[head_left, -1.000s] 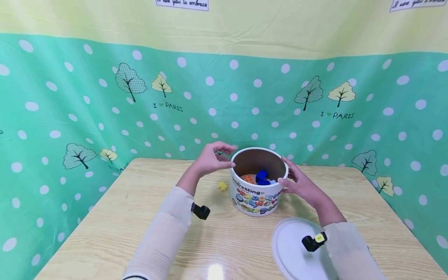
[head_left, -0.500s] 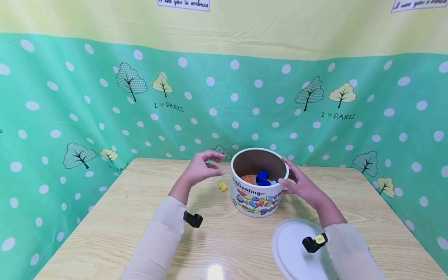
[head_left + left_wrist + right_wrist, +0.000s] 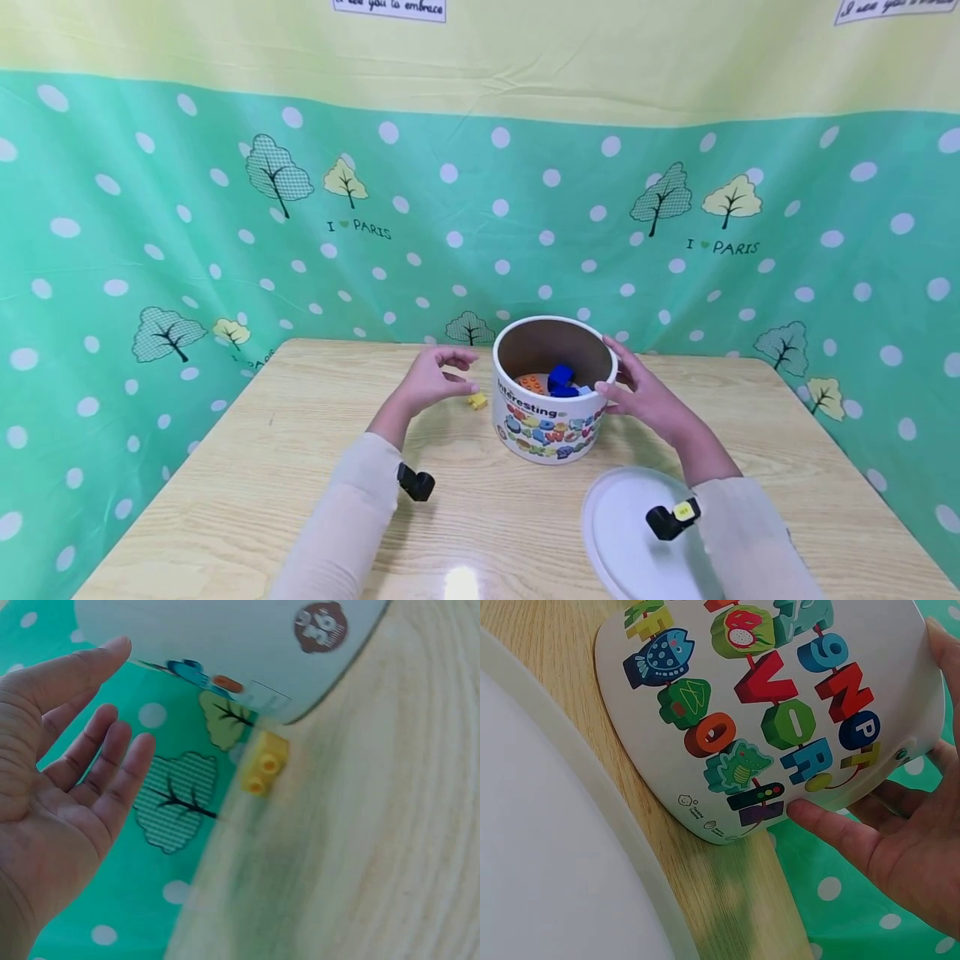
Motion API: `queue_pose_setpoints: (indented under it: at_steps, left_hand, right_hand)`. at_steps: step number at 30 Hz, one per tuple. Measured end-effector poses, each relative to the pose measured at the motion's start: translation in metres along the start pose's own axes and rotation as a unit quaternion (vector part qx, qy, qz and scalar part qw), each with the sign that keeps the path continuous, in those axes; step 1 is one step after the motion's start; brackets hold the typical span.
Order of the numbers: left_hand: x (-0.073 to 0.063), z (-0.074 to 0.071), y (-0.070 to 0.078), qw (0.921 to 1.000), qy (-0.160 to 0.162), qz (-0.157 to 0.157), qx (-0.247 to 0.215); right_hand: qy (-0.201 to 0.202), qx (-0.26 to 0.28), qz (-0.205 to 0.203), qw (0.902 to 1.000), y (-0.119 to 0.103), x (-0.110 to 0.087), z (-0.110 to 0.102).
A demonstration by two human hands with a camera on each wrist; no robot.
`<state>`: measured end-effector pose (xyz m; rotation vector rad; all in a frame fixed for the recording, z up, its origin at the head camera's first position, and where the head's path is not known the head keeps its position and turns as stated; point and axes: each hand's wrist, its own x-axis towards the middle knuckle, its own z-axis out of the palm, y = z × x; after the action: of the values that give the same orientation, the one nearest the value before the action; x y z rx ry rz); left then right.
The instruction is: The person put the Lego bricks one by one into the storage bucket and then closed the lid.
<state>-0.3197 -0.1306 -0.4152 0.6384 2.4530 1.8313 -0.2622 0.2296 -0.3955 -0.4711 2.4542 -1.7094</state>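
A white bucket printed with colourful letters and pictures stands upright on the table, its mouth uncovered. Inside lie an orange studded block and blue blocks. My right hand holds the bucket's right side, fingers spread along the wall and rim; the right wrist view shows one fingertip against the printed wall. To the left of the bucket, a small yellow building block with studs lies on the table. My left hand, fingers loosely bent and holding nothing, hovers just left of that block, thumb tip overlapping it in the head view.
A round white lid lies flat in front of the bucket, partly under my right forearm. The wooden table ends at the back against a green dotted cloth.
My left hand has drawn away from the bucket's rim, moving left and then down beside the yellow building block. My right hand and the bucket have stayed put.
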Motion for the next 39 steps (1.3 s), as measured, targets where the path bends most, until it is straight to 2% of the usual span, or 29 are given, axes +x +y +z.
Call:
queue_pose_setpoints:
  at_steps: [9,14,25,33,39]
  left_hand:
    - [0.003,0.009,-0.024,0.9989,-0.02,-0.037,0.021]
    - [0.005,0.013,-0.033,0.996,-0.038,-0.051,0.063]
    - [0.004,0.024,-0.052,0.9916,-0.039,-0.06,0.108]
    - [0.001,0.027,-0.057,0.9922,-0.018,-0.044,0.115]
    - [-0.006,0.02,-0.049,0.9947,-0.006,-0.047,0.092]
  right_hand:
    - [0.001,-0.004,0.001,1.0,-0.002,-0.001,0.0]
    - [0.001,-0.01,0.001,0.9999,-0.003,-0.001,0.0]
    - [0.001,-0.005,-0.002,1.0,-0.001,-0.001,0.0]
    - [0.001,-0.001,-0.001,1.0,0.001,0.0,0.001]
    - [0.004,-0.002,0.001,1.0,0.001,-0.001,0.001]
